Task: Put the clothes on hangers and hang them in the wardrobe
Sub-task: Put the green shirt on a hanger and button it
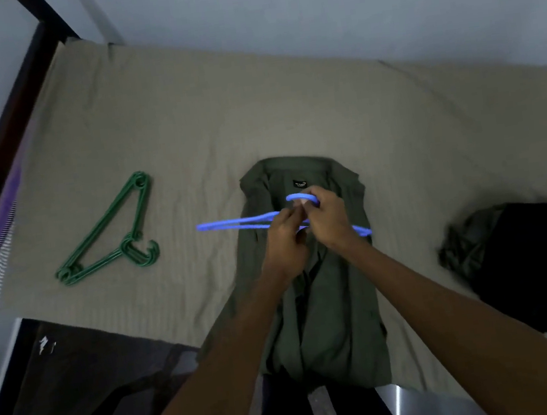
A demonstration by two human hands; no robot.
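An olive green shirt (318,305) lies flat on the bed, collar away from me, with a black label inside the neck. Above its upper part both my hands hold a blue plastic hanger (229,224). My right hand (330,216) grips the hanger at its hook. My left hand (284,240) pinches the hanger's middle just below the hook. The hanger's left arm sticks out past the shirt; its right tip shows beside my right wrist.
A stack of green hangers (106,234) lies on the beige sheet (185,121) to the left. A pile of dark and green clothes (513,260) sits at the right. A dark bed frame (0,154) runs along the left edge.
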